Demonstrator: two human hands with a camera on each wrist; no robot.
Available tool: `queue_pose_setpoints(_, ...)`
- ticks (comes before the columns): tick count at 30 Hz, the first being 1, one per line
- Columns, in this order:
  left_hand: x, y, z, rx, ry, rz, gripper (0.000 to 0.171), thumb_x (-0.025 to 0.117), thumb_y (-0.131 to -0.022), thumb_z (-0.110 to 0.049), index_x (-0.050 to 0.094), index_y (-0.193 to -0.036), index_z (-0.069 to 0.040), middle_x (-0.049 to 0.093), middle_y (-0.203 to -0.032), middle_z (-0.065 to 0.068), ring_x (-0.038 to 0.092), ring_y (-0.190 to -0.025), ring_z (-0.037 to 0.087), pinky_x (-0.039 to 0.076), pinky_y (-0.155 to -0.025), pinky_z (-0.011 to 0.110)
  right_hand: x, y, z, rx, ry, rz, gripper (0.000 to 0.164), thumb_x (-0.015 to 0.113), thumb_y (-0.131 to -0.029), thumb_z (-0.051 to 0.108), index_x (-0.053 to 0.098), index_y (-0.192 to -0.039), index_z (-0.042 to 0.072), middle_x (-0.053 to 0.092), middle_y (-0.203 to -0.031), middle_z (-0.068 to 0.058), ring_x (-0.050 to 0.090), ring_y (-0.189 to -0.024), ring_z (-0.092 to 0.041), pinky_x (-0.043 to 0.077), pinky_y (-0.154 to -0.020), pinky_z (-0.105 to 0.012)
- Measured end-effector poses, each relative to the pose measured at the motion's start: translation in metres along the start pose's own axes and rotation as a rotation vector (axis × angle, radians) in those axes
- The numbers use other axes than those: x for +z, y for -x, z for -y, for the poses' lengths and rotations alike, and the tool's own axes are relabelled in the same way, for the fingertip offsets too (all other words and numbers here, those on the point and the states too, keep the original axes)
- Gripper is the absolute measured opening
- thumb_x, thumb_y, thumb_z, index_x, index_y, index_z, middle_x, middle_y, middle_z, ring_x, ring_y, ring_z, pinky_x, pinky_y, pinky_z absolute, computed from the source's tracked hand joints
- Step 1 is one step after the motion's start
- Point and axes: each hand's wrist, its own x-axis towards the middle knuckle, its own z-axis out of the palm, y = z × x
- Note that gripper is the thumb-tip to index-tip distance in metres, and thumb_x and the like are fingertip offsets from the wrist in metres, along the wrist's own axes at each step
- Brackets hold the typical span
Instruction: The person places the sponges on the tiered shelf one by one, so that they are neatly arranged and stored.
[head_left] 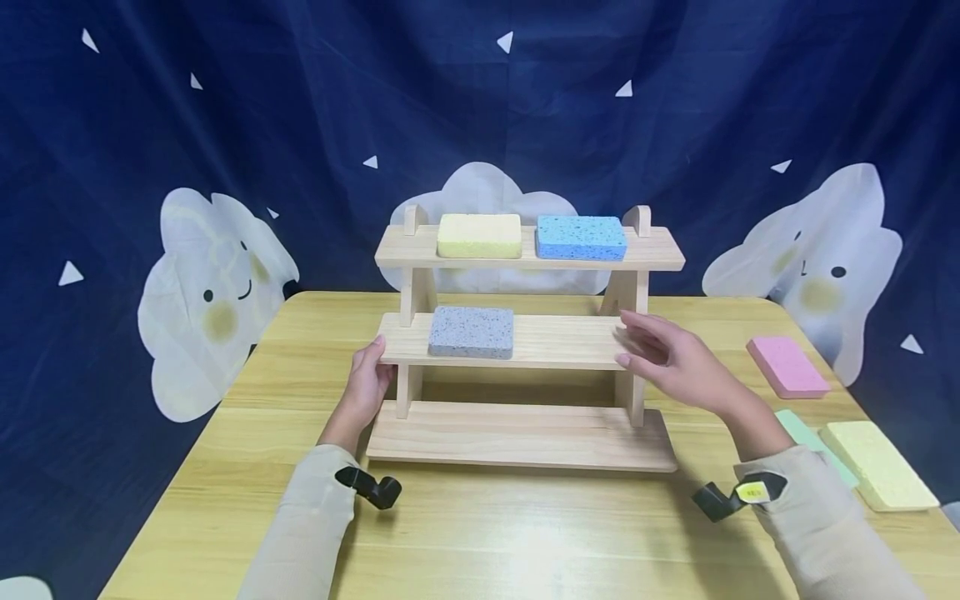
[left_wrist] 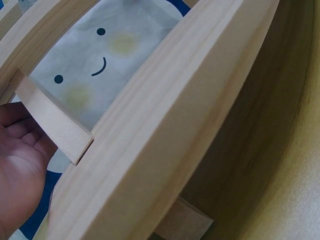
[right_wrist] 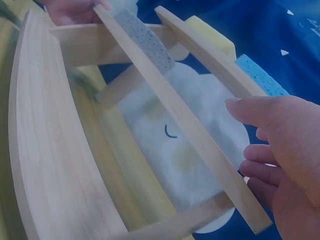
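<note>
A three-tier wooden display shelf (head_left: 517, 433) stands on the table. At the left end of its middle tier my left hand (head_left: 367, 385) grips the edge, thumb up against the board. Its fingers curl in beside the upright (left_wrist: 55, 117) in the left wrist view. By the tier's right end is my right hand (head_left: 678, 362), fingers loosely bent and thumb apart, with nothing held. A speckled grey sponge (head_left: 471, 333) lies on the middle tier's left part. The top tier carries a pale yellow sponge (head_left: 478, 237) and a speckled blue sponge (head_left: 581, 238).
On the table's right side lie a pink sponge (head_left: 787, 367), a green sponge (head_left: 813, 442) partly hidden by the right sleeve (head_left: 817, 517), and a larger pale yellow sponge (head_left: 877, 465). A dark blue curtain (head_left: 322, 100) with clouds hangs behind the table (head_left: 525, 533).
</note>
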Motion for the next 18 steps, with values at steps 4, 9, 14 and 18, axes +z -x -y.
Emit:
queue_pose_setpoints(4, 0.000, 0.000, 0.000, -0.003, 0.004, 0.003, 0.055, 0.022, -0.102, -0.028, 0.036, -0.135, 0.014, 0.055, -0.100, -0.006, 0.052, -0.095, 0.007, 0.041, -0.088, 0.023, -0.005, 0.007, -0.001, -0.008, 0.020, -0.025, 0.059, 0.066, -0.088, 0.014, 0.041, -0.138, -0.005, 0.048, -0.135, -0.024, 0.053, -0.119, -0.036, 0.036, -0.090, -0.005)
queue_pose_setpoints(9, 0.000, 0.000, -0.001, 0.002, 0.008, 0.005, 0.055, 0.023, -0.102, -0.029, 0.036, -0.135, 0.014, 0.055, -0.101, -0.006, 0.053, -0.096, 0.007, 0.041, -0.090, 0.021, -0.013, 0.018, -0.006, -0.017, 0.089, -0.075, 0.057, 0.068, -0.086, 0.011, 0.045, -0.135, -0.007, 0.052, -0.129, -0.025, 0.055, -0.111, -0.032, 0.032, -0.090, -0.001)
queue_pose_setpoints(14, 0.000, 0.000, 0.000, 0.004, -0.002, 0.008, 0.055, 0.022, -0.102, -0.028, 0.037, -0.136, 0.013, 0.055, -0.101, -0.005, 0.052, -0.096, 0.007, 0.040, -0.090, 0.023, -0.020, 0.029, -0.012, 0.019, 0.080, -0.094, 0.058, 0.068, -0.086, 0.011, 0.044, -0.135, -0.008, 0.050, -0.131, -0.027, 0.051, -0.115, -0.039, 0.030, -0.091, 0.000)
queue_pose_setpoints(18, 0.000, 0.000, 0.000, -0.001, -0.001, 0.008, 0.055, 0.023, -0.102, -0.029, 0.036, -0.136, 0.012, 0.054, -0.104, -0.004, 0.052, -0.098, 0.007, 0.039, -0.092, 0.024, -0.026, 0.038, -0.017, 0.059, 0.081, -0.112, 0.058, 0.068, -0.087, 0.013, 0.043, -0.135, -0.007, 0.048, -0.132, -0.030, 0.047, -0.118, -0.047, 0.028, -0.089, 0.002)
